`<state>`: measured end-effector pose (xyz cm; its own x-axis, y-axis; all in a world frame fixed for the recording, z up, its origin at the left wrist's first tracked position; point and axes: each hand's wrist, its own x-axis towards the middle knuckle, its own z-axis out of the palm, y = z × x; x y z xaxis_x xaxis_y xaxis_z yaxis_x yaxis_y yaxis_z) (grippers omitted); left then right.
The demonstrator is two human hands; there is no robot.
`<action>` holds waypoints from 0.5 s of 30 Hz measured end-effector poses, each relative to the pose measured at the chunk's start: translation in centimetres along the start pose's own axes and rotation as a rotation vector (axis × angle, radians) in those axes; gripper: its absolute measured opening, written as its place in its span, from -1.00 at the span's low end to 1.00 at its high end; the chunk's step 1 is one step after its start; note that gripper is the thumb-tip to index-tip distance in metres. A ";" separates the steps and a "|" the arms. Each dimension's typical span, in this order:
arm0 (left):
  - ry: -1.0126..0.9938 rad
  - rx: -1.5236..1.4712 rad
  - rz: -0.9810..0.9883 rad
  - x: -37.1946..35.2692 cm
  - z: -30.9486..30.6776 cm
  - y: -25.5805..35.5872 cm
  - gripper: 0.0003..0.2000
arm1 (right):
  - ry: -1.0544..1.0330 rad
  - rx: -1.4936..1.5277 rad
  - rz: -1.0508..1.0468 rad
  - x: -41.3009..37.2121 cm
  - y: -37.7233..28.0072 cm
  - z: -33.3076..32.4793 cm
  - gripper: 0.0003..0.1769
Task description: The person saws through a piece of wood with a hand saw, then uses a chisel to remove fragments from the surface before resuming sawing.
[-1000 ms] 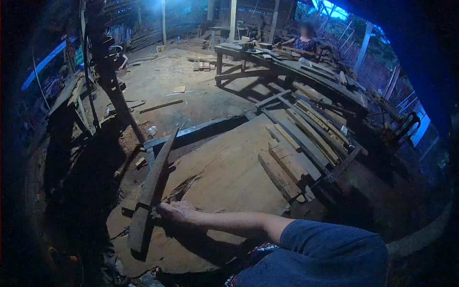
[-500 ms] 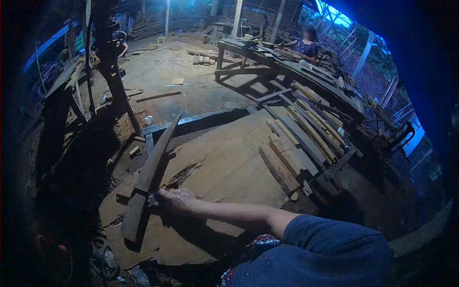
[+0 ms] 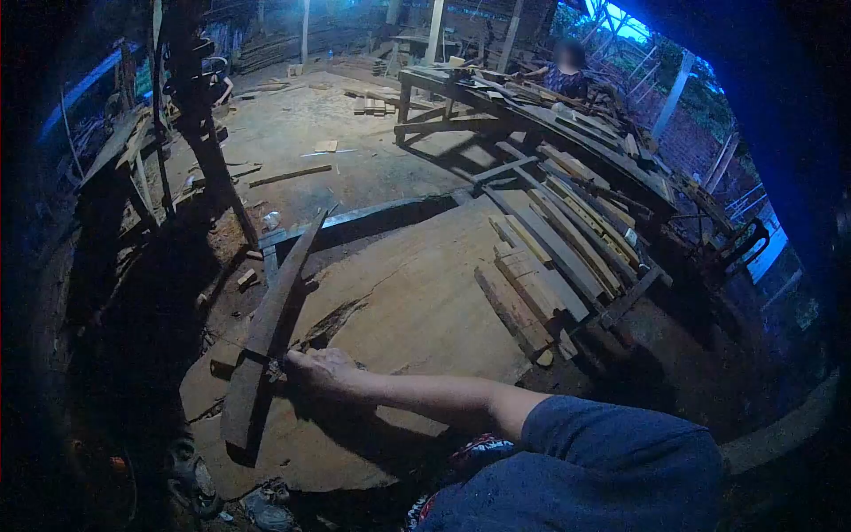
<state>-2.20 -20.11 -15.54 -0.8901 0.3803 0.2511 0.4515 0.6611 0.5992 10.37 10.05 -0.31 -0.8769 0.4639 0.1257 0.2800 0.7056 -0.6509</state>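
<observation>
My right hand (image 3: 324,368) reaches in from the lower right, its fingers closed beside a long dark wooden board (image 3: 262,355). At the fingertips is a small dark fitting (image 3: 276,369), touching or very near the board's right edge; its kind I cannot make out. A thin dark line runs from there across the board. The board lies on a wide, pale wooden slab (image 3: 417,301) with a dark crack near the hand. My left hand is not visible.
Several sawn timber strips (image 3: 550,257) lie at the right. Behind them stands a long workbench (image 3: 496,108) loaded with wood, with a person (image 3: 565,75) beyond it. A dark post (image 3: 209,151) rises at the left. Scraps lie about the floor (image 3: 355,182).
The view has shifted slightly, so most things sit a little further left. My right hand keeps the same closed hold beside the board.
</observation>
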 end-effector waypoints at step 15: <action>-0.189 0.026 0.058 0.1 2.2 0.7 -0.63 | -0.007 0.015 0.020 -0.8 -1.2 -1.5 -0.64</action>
<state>-1.82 -18.23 -16.75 -0.8362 0.5313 0.1362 0.5055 0.6503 0.5671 11.30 9.62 1.54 -0.8739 0.4741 0.1072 0.2919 0.6882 -0.6642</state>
